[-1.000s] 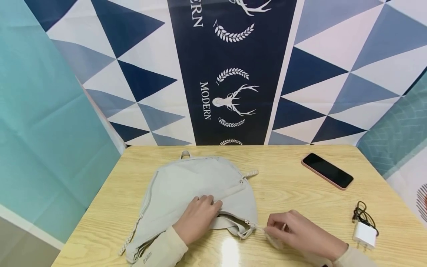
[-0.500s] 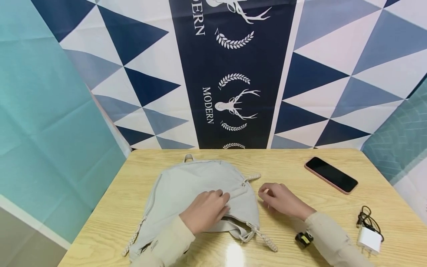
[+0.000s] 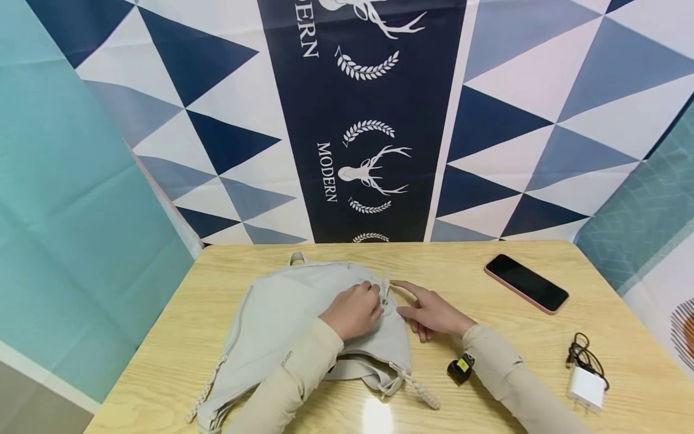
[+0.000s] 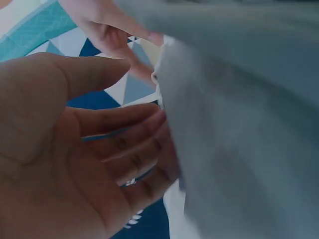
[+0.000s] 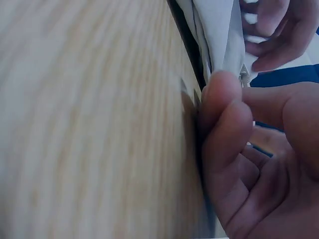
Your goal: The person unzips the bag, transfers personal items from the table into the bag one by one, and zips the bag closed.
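Observation:
A light grey backpack [image 3: 303,307] lies on the table. My left hand [image 3: 353,310] rests on its upper right part, fingertips beside the upper right zipper; in the left wrist view the fingers [image 4: 134,159] bend softly against the fabric, thumb apart. At the bag's right edge is my right hand [image 3: 434,310], index finger stretched toward the upper zipper's braided pull [image 3: 387,283] and thumb near the zipper. The other right-hand fingers [image 5: 224,129] bend downward near the table. Nothing shows gripped in either hand. A second braided pull [image 3: 422,393] hangs from the lower right zipper, whose pocket mouth gapes.
A phone [image 3: 526,283] with a pink edge lies at the right rear of the wooden table [image 3: 461,265]. Nearer stands a white charger [image 3: 587,387] with a coiled black cable [image 3: 588,355]. A patterned cloth [image 3: 374,120] hangs behind the table.
My right hand has let go of the lower right zipper pull and moved up to the upper one. The left hand has slid up and right over the bag.

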The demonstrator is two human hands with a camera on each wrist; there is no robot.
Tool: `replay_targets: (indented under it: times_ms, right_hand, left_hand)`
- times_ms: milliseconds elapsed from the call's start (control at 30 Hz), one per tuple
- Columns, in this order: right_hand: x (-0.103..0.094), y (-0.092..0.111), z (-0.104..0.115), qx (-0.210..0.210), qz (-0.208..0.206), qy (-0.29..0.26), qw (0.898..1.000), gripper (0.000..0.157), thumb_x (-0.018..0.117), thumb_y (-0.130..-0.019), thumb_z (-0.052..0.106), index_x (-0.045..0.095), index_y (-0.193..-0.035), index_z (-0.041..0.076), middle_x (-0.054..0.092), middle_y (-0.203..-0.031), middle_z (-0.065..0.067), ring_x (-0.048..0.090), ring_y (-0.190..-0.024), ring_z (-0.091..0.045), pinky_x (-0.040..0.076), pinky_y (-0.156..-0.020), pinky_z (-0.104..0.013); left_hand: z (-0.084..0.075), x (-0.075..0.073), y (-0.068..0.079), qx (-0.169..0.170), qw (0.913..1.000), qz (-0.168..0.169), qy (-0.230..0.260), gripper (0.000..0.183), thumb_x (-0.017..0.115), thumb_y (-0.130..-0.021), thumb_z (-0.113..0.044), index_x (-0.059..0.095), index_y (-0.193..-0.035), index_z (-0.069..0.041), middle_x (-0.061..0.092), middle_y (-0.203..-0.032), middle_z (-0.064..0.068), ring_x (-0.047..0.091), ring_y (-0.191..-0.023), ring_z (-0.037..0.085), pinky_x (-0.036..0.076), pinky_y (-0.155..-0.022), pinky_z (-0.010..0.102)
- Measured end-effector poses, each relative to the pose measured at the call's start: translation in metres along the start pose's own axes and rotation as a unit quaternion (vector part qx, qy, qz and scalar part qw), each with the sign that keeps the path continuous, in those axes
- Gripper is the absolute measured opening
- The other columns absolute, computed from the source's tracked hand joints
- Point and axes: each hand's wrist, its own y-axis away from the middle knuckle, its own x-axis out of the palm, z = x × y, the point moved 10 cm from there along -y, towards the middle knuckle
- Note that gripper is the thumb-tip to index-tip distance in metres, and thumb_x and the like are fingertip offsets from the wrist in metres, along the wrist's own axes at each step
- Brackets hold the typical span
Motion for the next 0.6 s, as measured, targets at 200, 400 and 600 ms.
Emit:
replay_targets:
  times_ms: [200, 400, 600]
  right_hand:
    - [0.004, -0.001, 0.003, -0.014, 0.016, 0.023, 0.999, 0.053, 0.048, -0.094, 0.02, 0.025, -0.14, 0.033, 0.055, -0.054, -0.013, 0.054, -0.036, -0.024, 0.046, -0.039, -0.038]
    - [0.002, -0.001, 0.004, -0.013, 0.014, 0.04, 0.999, 0.048, 0.047, -0.094, 0.02, 0.031, -0.137, 0.033, 0.055, -0.052, -0.01, 0.053, -0.035, -0.022, 0.046, -0.038, -0.037]
    - [0.002, 0.002, 0.006, -0.027, 0.01, 0.063, 0.998, 0.044, 0.048, -0.093, 0.021, 0.036, -0.135, 0.027, 0.055, -0.05, -0.008, 0.052, -0.034, -0.022, 0.045, -0.037, -0.036]
  left_hand:
    - [0.01, 0.017, -0.021, -0.048, 0.9966, 0.053, 0.041, 0.024, 0.052, -0.089, -0.029, 0.056, -0.101, -0.008, 0.058, -0.082, 0.004, 0.058, -0.07, 0.019, 0.046, -0.059, 0.035]
    - [0.004, 0.027, -0.034, -0.022, 0.9919, 0.08, 0.096, 0.041, 0.053, -0.09, -0.013, 0.037, -0.127, -0.018, 0.06, -0.099, 0.005, 0.059, -0.082, 0.017, 0.046, -0.064, 0.029]
    - [-0.002, 0.029, -0.031, 0.001, 0.9959, 0.074, 0.052, 0.032, 0.058, -0.086, -0.011, 0.052, -0.118, -0.016, 0.057, -0.1, 0.002, 0.057, -0.088, 0.015, 0.047, -0.071, 0.027]
